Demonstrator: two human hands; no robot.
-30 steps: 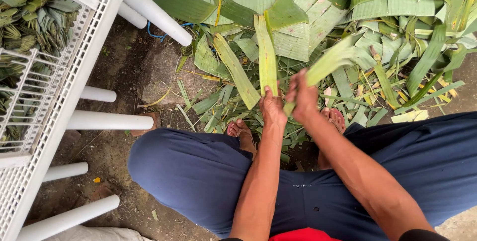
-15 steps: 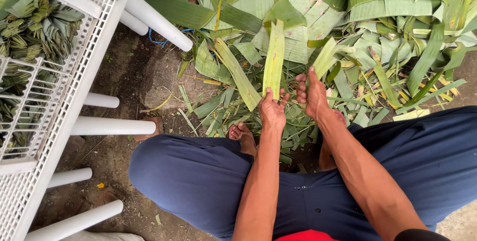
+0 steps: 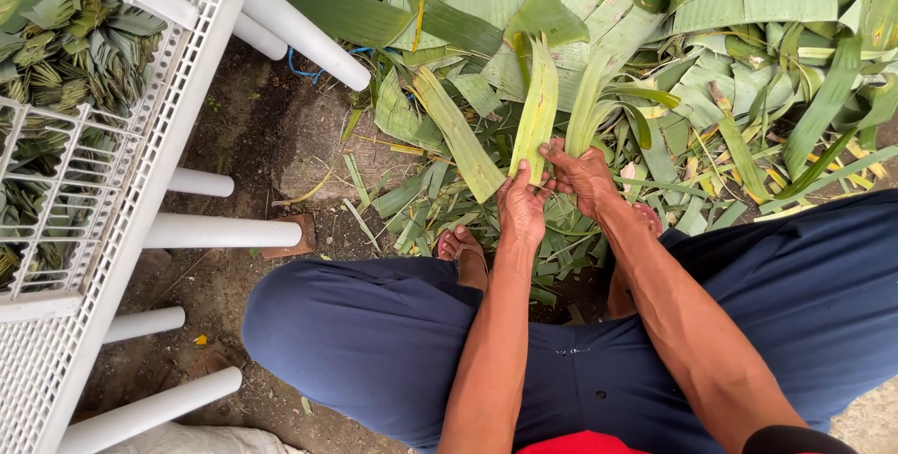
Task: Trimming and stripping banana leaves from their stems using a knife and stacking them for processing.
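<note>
Leaf strip: a narrow yellow-green leaf strip [image 3: 537,113] stands nearly upright in front of the person's knees, its lower end pinched at the left hand and its tip pointing away toward the leaf pile.
Second strip: a paler green strip [image 3: 591,99] rises just beside the first, to its right, its base at the right hand.
Left hand: the left hand [image 3: 522,211] is closed on the bottom of the leaf strip, thumb and fingers pressed on it, the strip running up and away from the knuckles.
Right hand: the right hand [image 3: 585,178] sits touching the left, fingers curled around the base of the second strip.
Leaf pile: broad banana leaves [image 3: 748,5] and cut scraps cover the ground beyond and to the right of both hands.
Legs: dark blue trousers [image 3: 374,323] spread to either side, with a sandalled foot [image 3: 463,248] showing just below the left hand.
Ground: bare brown earth [image 3: 262,136] lies to the left of the pile.
Rack: a white plastic rack [image 3: 140,192] with round legs stands at the left, well apart from the hands.
Rack contents: folded green leaf pieces [image 3: 65,52] fill its basket.
</note>
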